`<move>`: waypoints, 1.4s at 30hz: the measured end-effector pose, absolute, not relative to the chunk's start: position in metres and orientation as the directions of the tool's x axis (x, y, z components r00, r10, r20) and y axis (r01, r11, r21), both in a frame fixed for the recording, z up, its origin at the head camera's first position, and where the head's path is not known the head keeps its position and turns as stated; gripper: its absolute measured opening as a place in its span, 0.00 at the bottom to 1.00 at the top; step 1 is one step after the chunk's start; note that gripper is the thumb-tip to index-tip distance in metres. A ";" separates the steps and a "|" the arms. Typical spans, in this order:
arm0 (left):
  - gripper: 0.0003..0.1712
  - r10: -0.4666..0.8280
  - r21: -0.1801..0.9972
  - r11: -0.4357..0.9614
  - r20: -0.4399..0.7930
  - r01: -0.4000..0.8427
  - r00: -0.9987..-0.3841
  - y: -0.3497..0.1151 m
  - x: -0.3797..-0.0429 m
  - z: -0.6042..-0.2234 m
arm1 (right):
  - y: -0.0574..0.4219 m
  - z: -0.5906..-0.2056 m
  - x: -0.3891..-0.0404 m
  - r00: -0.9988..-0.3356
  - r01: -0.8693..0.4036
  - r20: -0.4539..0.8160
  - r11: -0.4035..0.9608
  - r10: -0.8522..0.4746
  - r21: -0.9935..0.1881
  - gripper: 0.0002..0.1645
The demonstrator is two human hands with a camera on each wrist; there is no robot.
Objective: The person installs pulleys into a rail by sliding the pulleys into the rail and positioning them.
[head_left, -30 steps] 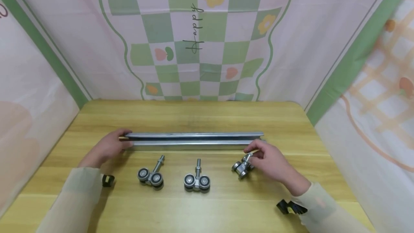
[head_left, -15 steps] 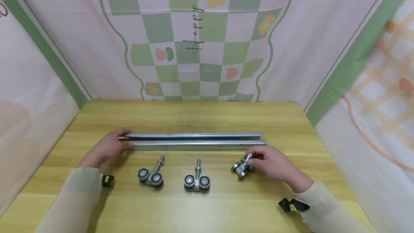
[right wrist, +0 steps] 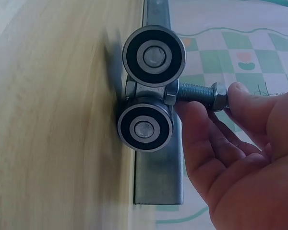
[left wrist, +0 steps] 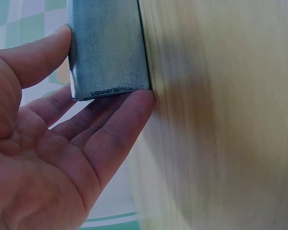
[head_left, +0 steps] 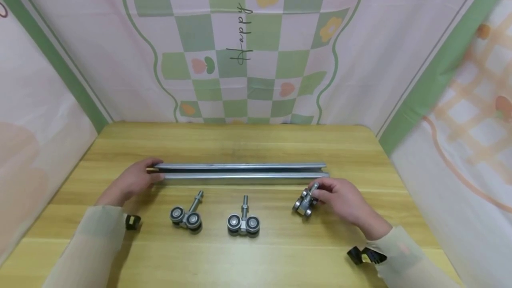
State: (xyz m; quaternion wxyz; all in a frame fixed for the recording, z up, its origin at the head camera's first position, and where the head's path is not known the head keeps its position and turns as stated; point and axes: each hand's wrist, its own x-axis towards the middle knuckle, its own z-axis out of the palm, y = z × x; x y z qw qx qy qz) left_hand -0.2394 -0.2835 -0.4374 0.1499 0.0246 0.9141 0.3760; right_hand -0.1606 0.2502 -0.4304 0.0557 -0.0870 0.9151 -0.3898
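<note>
A long metal rail [head_left: 244, 180] with an open slot along its top lies across the table. At its left end my left hand [head_left: 135, 178] grips it, the thumb on one side and fingers round the end, as the left wrist view of the rail [left wrist: 108, 52] shows. My right hand [head_left: 344, 199] pinches a roller trolley [head_left: 305, 203] by its threaded bolt [right wrist: 197, 92], just in front of the rail's right end. In the right wrist view two of the trolley's black-and-steel wheels [right wrist: 153, 56] face the camera. Its wheels look slightly off the table.
Two more roller trolleys lie in front of the rail, one at left [head_left: 186, 218] with its bolt slanting right, one in the middle [head_left: 243, 223] with its bolt pointing away. Printed cloth [head_left: 256, 57] hangs behind the wooden table [head_left: 248, 261] and at both sides.
My right hand has closed its hold on the right trolley's bolt and raised it slightly, tilting it and shifting it a little right. The left hand and rail stay put.
</note>
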 end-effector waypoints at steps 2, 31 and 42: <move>0.34 0.157 0.692 0.719 -0.253 -0.065 -0.955 -0.284 -0.240 -0.437 | 0.250 -0.430 -0.160 -0.980 -0.110 -0.037 0.679 -0.198 -0.726 0.07; 0.36 0.156 0.702 0.708 -0.260 -0.075 -0.953 -0.284 -0.239 -0.437 | 0.266 -0.429 -0.162 -0.992 -0.092 0.003 0.720 -0.124 -0.688 0.08; 0.36 0.152 0.699 0.711 -0.259 -0.076 -0.954 -0.285 -0.239 -0.436 | 0.280 -0.431 -0.165 -0.995 -0.089 0.030 0.743 -0.093 -0.663 0.10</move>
